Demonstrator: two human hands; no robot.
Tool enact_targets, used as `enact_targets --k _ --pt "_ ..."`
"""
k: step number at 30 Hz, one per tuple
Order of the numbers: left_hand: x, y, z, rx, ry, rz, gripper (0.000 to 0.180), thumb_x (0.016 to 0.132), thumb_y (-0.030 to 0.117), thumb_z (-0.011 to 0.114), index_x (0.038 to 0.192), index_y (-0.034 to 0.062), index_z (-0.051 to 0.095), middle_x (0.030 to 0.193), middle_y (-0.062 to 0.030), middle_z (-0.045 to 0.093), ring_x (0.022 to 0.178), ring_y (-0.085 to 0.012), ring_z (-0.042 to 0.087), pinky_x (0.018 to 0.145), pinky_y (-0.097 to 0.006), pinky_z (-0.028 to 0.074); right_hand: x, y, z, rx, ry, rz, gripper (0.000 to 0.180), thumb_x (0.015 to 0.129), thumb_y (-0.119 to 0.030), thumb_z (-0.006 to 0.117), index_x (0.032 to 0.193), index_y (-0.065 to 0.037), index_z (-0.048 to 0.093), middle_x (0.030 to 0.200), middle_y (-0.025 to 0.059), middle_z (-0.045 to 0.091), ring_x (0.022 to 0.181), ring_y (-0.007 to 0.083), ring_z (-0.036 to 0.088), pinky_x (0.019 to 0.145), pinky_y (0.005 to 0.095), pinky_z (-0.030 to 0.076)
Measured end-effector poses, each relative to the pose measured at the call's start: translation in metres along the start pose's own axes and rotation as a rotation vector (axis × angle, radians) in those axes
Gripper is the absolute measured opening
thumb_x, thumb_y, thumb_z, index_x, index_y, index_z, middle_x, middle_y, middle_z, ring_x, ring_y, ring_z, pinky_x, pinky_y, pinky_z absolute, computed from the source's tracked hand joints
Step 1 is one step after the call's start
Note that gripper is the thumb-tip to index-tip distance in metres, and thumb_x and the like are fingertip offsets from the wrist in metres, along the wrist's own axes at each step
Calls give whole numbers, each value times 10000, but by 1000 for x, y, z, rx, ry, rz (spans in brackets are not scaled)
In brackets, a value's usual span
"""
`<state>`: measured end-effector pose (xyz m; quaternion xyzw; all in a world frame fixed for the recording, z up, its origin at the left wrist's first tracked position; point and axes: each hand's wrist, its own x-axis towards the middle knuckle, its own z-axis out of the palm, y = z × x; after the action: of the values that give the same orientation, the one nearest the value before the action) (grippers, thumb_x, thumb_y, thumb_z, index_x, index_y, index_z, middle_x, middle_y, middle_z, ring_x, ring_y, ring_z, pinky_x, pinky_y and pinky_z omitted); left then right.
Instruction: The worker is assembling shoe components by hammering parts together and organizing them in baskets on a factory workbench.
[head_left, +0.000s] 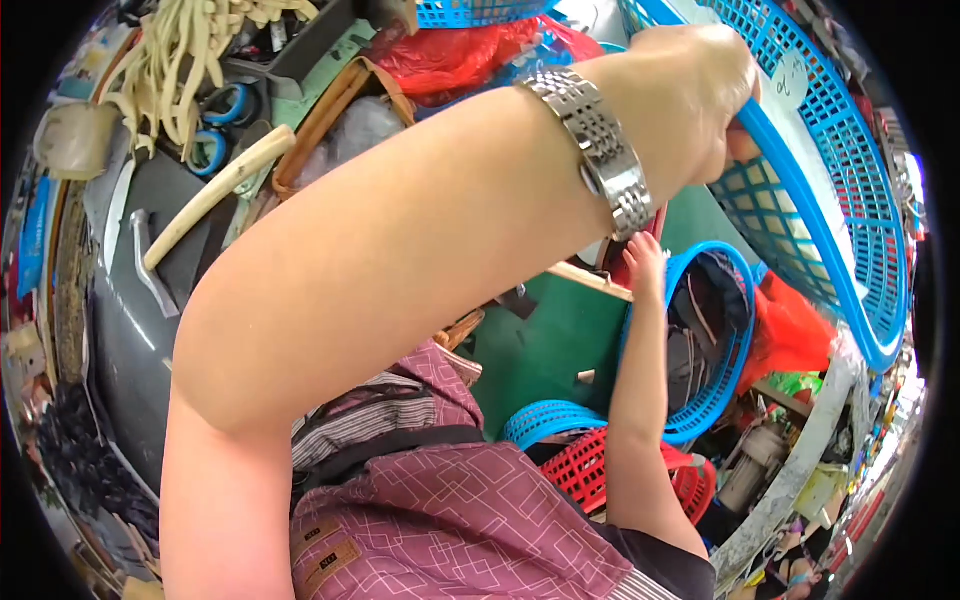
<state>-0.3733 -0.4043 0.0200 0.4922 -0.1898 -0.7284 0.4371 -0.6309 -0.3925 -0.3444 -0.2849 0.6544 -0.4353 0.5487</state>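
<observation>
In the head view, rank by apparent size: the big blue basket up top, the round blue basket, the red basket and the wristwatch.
1. Big blue basket, held by the left hand.
2. Round blue basket, touched by the right hand.
3. Red basket, partly hidden, so unsure.
4. Wristwatch, though nearest the camera.

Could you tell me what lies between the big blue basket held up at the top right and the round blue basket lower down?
In the head view, the green floor shows between the big blue basket and the round blue basket, with orange-red plastic to their right.
</observation>
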Motion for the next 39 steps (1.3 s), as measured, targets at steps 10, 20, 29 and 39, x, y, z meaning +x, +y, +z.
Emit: enact_targets --k 10,20,29,39 --pt "-1 -4 -8 -181 149 -188 159 887 139 535 783 26 575 719 -96 614 575 -196 561 561 -354 460 47 -4 97 -685 -472 -573 269 834 -219 608 965 1 691 871 152 656 908 272 595 817 329 462" --pt "6 -42 -33 -258 235 -4 128 800 71 620 877 -5 553 785 -116 589 591 -232 577 538 -379 471 6 16 120 -567 -672 -289 370 847 -259 616 1138 -30 621 991 148 641 998 271 585 899 363 445" --pt "35 -55 -49 -268 274 -36 152 819 106 608 908 -6 557 801 -134 607 570 -224 589 517 -375 484 -17 6 102 -935 -732 -575 409 861 -276 607 1197 -44 587 1064 140 628 1046 265 572 931 382 434" --pt "42 -52 -42 -238 264 -6 174 826 96 627 929 -31 566 767 -147 621 556 -193 615 489 -339 499 -8 -9 109 -1340 -783 -934 454 877 -294 596 1263 -58 549 1146 131 614 1100 259 558 967 402 422"
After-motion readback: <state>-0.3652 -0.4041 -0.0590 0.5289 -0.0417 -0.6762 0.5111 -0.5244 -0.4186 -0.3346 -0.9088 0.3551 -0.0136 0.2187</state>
